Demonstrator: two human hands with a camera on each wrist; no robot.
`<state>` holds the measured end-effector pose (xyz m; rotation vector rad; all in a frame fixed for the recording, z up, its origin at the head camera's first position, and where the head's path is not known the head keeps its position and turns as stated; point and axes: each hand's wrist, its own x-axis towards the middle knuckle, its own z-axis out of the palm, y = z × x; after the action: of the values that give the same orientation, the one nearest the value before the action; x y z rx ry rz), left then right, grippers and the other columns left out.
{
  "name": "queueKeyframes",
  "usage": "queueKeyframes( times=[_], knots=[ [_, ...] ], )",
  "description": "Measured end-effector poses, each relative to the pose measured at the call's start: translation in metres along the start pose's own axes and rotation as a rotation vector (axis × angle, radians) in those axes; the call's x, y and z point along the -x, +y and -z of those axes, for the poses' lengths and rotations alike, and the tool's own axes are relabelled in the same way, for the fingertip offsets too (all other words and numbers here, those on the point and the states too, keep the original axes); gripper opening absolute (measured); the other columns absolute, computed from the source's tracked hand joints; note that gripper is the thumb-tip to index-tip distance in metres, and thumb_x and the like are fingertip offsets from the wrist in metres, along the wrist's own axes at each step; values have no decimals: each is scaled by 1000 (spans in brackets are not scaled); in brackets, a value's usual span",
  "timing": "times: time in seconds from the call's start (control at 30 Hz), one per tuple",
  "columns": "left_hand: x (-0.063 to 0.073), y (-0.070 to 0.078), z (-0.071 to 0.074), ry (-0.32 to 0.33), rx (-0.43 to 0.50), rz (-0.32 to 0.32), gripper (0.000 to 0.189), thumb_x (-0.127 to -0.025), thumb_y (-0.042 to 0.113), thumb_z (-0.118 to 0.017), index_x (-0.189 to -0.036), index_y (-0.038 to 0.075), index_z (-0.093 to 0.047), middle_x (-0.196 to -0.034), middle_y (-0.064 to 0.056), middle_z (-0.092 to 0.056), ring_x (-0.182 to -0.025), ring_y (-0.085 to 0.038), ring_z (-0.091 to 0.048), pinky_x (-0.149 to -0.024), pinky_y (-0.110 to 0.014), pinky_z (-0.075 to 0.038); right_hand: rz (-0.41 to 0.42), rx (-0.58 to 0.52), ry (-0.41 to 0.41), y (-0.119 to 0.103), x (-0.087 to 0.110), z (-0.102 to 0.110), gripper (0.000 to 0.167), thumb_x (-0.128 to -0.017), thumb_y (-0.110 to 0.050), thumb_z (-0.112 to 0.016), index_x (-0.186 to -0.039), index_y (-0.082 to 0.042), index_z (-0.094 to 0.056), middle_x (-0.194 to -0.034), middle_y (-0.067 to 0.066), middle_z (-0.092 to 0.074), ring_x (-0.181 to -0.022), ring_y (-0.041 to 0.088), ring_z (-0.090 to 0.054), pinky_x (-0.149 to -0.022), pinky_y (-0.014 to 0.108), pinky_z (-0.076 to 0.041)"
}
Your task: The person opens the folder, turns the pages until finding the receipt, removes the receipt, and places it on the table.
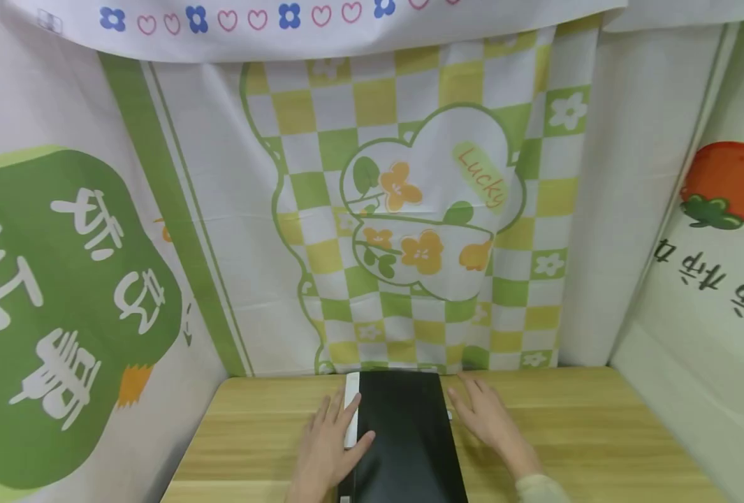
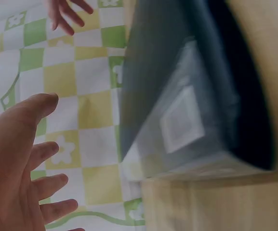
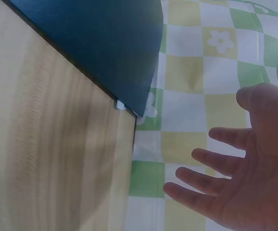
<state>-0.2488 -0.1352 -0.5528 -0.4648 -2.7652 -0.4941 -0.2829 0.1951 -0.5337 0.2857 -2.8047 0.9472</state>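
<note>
A black file binder [image 1: 403,433] lies on the wooden table with its far end close to the back cloth. White shows along its left side, and in the left wrist view its side carries a pale square label [image 2: 183,120]. My left hand [image 1: 330,447] is spread at the binder's left edge, its thumb and a fingertip overlapping the binder in the head view. Off the right edge, my right hand [image 1: 487,419] has its fingers loosely extended and holds nothing. A small whitish tab [image 3: 120,105] sticks out from the binder's right edge, near the far corner.
Behind the table [image 1: 598,419] hangs a green and yellow checked cloth [image 1: 378,105]. Printed cloth walls stand at the left [image 1: 63,279] and right [image 1: 711,279], and a white cloth [image 1: 346,35] with hearts and flowers hangs across the top.
</note>
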Motion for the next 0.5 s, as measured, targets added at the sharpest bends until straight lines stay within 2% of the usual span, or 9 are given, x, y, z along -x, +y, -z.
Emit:
queueKeyframes(
  times=[0.13,0.27,0.4,0.5],
  knots=[
    [8,5,-6,-41,25,-4,72,-99,65,-61,-157,24,-52,-160,-17,-48,-137,-46,-52,-101,-68,-50,4,-6,2,3,8,-4,60,-113,-42,-49,-156,1,-45,-154,34,-46,-140,59,-43,-117,72,-33],
    [15,13,-10,-27,2,-28,68,-97,58,-70,-151,18,-59,-145,-14,-58,-123,-37,-58,-90,-58,-57,-6,-16,7,7,13,-8,61,-113,-40,-49,-155,3,-45,-155,35,-45,-141,59,-41,-118,71,-32],
    [22,24,-14,-63,-37,-69,67,-96,61,-69,-144,14,-65,-130,-8,-62,-109,-28,-59,-78,-44,-58,-6,-23,8,10,16,-11,60,-113,-37,-50,-156,4,-44,-156,36,-42,-143,60,-38,-119,71,-30],
    [27,32,-20,-111,-16,-105,70,-95,66,-67,-139,12,-68,-125,-6,-60,-102,-24,-56,-73,-38,-55,2,-18,12,11,18,-12,58,-113,-36,-50,-155,5,-45,-156,37,-42,-144,59,-39,-119,71,-29]
  ],
)
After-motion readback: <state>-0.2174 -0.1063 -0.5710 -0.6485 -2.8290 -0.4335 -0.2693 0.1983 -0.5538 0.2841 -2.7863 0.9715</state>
